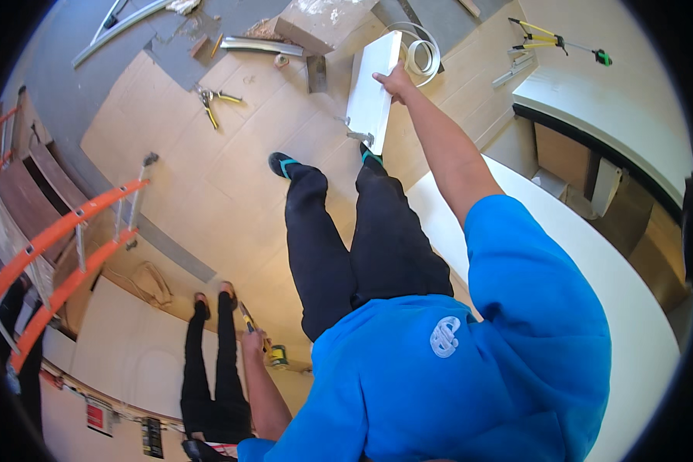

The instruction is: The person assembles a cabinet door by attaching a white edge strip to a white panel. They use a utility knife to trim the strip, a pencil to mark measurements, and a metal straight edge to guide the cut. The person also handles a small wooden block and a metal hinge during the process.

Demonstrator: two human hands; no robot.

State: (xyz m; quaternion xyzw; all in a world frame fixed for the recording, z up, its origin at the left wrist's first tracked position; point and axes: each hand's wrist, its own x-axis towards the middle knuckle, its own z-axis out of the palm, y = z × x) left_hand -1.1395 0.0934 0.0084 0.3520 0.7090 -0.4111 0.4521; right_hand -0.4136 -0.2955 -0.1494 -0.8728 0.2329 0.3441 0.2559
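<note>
My right hand point(396, 81) reaches far forward and grips the top edge of a white rectangular board point(371, 88). The board stands on edge on the cardboard-covered floor point(231, 177), just beyond my right foot, with a small metal bracket point(359, 136) at its lower end. My left hand point(254, 340) hangs low at my left side, closed around a yellow-handled tool point(247, 317). A small green and yellow object point(277, 356) sits right beside that hand; I cannot tell whether the hand holds it. My black-trousered legs and blue top fill the middle.
An orange ladder point(69, 239) leans at the left. Yellow-handled snips point(212, 102), metal profiles point(262, 46) and a white coil point(425, 48) lie ahead. A yellow tripod point(550, 37) rests on the white counter point(616, 115). Another person's black-clad legs point(208, 362) stand at lower left.
</note>
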